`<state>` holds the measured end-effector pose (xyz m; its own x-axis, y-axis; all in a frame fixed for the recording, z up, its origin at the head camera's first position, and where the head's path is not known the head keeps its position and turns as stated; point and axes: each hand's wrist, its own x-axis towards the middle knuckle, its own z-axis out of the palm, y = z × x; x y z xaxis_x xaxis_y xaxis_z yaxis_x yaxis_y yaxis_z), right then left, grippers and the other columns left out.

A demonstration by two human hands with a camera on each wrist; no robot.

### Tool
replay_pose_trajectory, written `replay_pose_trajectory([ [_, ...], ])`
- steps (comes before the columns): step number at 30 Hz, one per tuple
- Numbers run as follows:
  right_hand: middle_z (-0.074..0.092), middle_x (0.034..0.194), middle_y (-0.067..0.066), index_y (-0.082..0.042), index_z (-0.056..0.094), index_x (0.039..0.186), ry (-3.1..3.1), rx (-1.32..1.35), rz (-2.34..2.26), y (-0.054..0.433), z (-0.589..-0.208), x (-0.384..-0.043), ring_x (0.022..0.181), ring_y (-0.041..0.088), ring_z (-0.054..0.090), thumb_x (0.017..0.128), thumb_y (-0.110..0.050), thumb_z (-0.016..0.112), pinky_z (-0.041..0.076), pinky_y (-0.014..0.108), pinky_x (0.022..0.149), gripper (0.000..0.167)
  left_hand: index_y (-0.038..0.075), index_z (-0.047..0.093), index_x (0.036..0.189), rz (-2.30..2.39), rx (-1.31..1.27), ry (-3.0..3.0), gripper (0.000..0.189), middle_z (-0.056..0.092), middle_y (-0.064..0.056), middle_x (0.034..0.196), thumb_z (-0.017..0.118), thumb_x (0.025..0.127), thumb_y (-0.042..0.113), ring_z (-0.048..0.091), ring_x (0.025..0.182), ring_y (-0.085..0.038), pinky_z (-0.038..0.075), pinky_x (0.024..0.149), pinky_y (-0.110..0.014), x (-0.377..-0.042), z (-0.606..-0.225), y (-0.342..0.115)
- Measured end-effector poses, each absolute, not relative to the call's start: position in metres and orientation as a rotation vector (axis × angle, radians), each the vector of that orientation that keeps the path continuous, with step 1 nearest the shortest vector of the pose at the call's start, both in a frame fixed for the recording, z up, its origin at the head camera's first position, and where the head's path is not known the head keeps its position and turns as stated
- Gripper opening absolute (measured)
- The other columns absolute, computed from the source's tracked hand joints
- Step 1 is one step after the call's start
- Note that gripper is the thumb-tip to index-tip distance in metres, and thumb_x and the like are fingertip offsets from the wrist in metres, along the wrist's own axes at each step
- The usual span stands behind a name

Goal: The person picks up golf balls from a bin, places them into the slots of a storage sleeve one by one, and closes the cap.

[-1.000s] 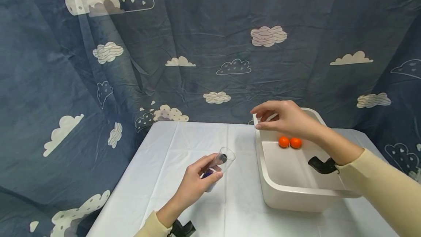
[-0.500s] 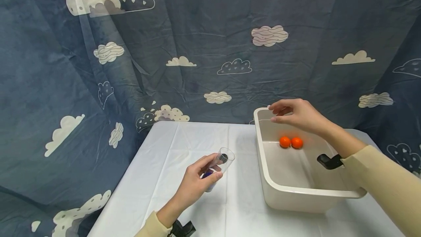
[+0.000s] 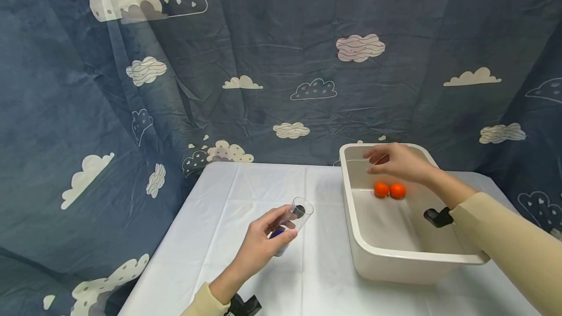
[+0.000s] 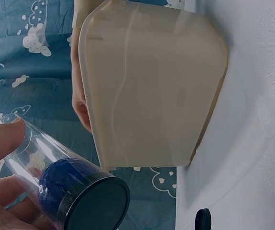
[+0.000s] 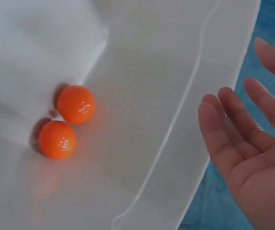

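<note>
My left hand (image 3: pixel 261 244) grips a clear cylindrical container (image 3: pixel 304 218) tilted above the table, fingers and thumb around its sides. Inside it, near the dark base, lies a round blue ball (image 4: pixel 63 179). My right hand (image 3: pixel 397 162) holds nothing over the far end of a white plastic tub (image 3: pixel 351 218), its fingers loosely bent. In the right wrist view those fingertips (image 5: pixel 209 115) show in front of the tub's wall. Two shiny orange balls (image 5: pixel 76 104) sit side by side on the tub's floor, below the right hand.
A small black round disc (image 4: pixel 203 219), like a lid, lies on the table; the head view shows it through the clear container. The white-covered table (image 3: pixel 246 194) ends at a dark blue curtain (image 3: pixel 254 38) with cloud prints. The tub stands on the table's right side.
My right hand has drawn back to the right from the tub's far left corner, then dipped slightly over the tub. The left hand and container stay put.
</note>
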<state>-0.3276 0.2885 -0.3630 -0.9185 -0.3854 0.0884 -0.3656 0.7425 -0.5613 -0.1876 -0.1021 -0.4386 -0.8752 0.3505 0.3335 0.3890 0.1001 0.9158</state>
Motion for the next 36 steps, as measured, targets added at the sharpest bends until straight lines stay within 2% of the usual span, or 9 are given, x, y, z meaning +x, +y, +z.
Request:
replay_pose_trajectory([
  [4, 0.071, 0.109, 0.009, -0.009, 0.069, 0.124, 2.843, -0.646, -0.914, 0.290, -0.373, -0.333, 0.100, 0.028, 0.066, 0.088, -0.026, 0.081, 0.055, 0.046, 0.088, 0.041, 0.012, 0.056, 0.142, -1.940, -0.785, -2.295, 0.051, 0.065, -0.009, 0.124, 0.073, 0.094, 0.012, 0.065, 0.112, -0.026, 0.048, 0.100, -0.048, -0.188, -0.440, -0.103],
  [7, 0.071, 0.111, 0.014, -0.006, 0.069, 0.124, 2.820, -0.648, -0.898, 0.291, -0.381, -0.336, 0.102, 0.031, 0.066, 0.088, -0.022, 0.080, 0.055, 0.049, 0.088, 0.041, 0.015, 0.058, 0.141, -1.925, -0.799, -2.291, 0.050, 0.066, -0.005, 0.123, 0.074, 0.094, 0.017, 0.066, 0.112, -0.024, 0.049, 0.100, -0.046, -0.187, -0.440, -0.104],
  [14, 0.068, 0.118, 0.024, 0.000, 0.066, 0.128, 2.772, -0.593, -0.819, 0.296, -0.395, -0.342, 0.105, 0.037, 0.065, 0.086, -0.016, 0.078, 0.054, 0.052, 0.088, 0.047, 0.012, 0.058, 0.140, -1.930, -0.781, -2.294, 0.050, 0.066, -0.005, 0.124, 0.074, 0.093, 0.012, 0.066, 0.111, -0.025, 0.049, 0.098, -0.048, -0.187, -0.442, -0.104],
  [20, 0.066, 0.119, 0.026, -0.001, 0.065, 0.130, 2.783, -0.557, -0.699, 0.299, -0.401, -0.348, 0.104, 0.038, 0.065, 0.083, -0.017, 0.079, 0.051, 0.056, 0.090, 0.051, 0.012, 0.059, 0.140, -1.920, -0.782, -2.286, 0.050, 0.066, -0.005, 0.124, 0.075, 0.092, 0.012, 0.066, 0.111, -0.025, 0.051, 0.096, -0.048, -0.187, -0.443, -0.105],
  [25, 0.063, 0.124, 0.029, 0.001, 0.062, 0.133, 2.725, -0.534, -0.691, 0.300, -0.404, -0.352, 0.110, 0.043, 0.063, 0.080, -0.007, 0.078, 0.053, 0.052, 0.090, 0.056, 0.014, 0.060, 0.139, -1.916, -0.792, -2.280, 0.049, 0.067, -0.004, 0.123, 0.075, 0.093, 0.016, 0.066, 0.111, -0.025, 0.052, 0.095, -0.045, -0.187, -0.442, -0.106],
  [28, 0.061, 0.125, 0.032, 0.006, 0.059, 0.133, 2.687, -0.550, -0.717, 0.302, -0.406, -0.353, 0.112, 0.046, 0.060, 0.075, 0.003, 0.076, 0.056, 0.044, 0.085, 0.061, 0.012, 0.059, 0.139, -1.912, -0.805, -2.276, 0.049, 0.067, -0.005, 0.123, 0.075, 0.093, 0.018, 0.066, 0.112, -0.028, 0.052, 0.094, -0.046, -0.187, -0.442, -0.106],
  [32, 0.057, 0.127, 0.036, 0.012, 0.052, 0.134, 2.603, -0.491, -0.802, 0.305, -0.414, -0.353, 0.080, 0.032, 0.065, 0.067, 0.015, 0.069, 0.055, 0.034, 0.061, 0.069, 0.010, 0.059, 0.140, -1.915, -0.817, -2.274, 0.050, 0.067, -0.005, 0.122, 0.075, 0.093, 0.018, 0.066, 0.111, -0.030, 0.052, 0.094, -0.046, -0.187, -0.444, -0.107],
  [34, 0.056, 0.127, 0.036, 0.013, 0.049, 0.136, 2.553, -0.427, -0.852, 0.307, -0.419, -0.354, 0.063, 0.022, 0.059, 0.066, 0.018, 0.064, 0.051, 0.030, 0.052, 0.072, 0.009, 0.058, 0.140, -1.910, -0.822, -2.274, 0.050, 0.066, -0.005, 0.122, 0.075, 0.093, 0.019, 0.066, 0.111, -0.027, 0.052, 0.094, -0.046, -0.187, -0.445, -0.107],
  [36, 0.056, 0.126, 0.035, 0.013, 0.047, 0.137, 2.517, -0.391, -0.890, 0.308, -0.424, -0.354, 0.053, 0.017, 0.052, 0.067, 0.019, 0.062, 0.048, 0.027, 0.049, 0.072, 0.008, 0.058, 0.140, -1.915, -0.819, -2.275, 0.051, 0.066, -0.005, 0.122, 0.075, 0.093, 0.019, 0.066, 0.112, -0.025, 0.053, 0.094, -0.044, -0.186, -0.446, -0.108],
])
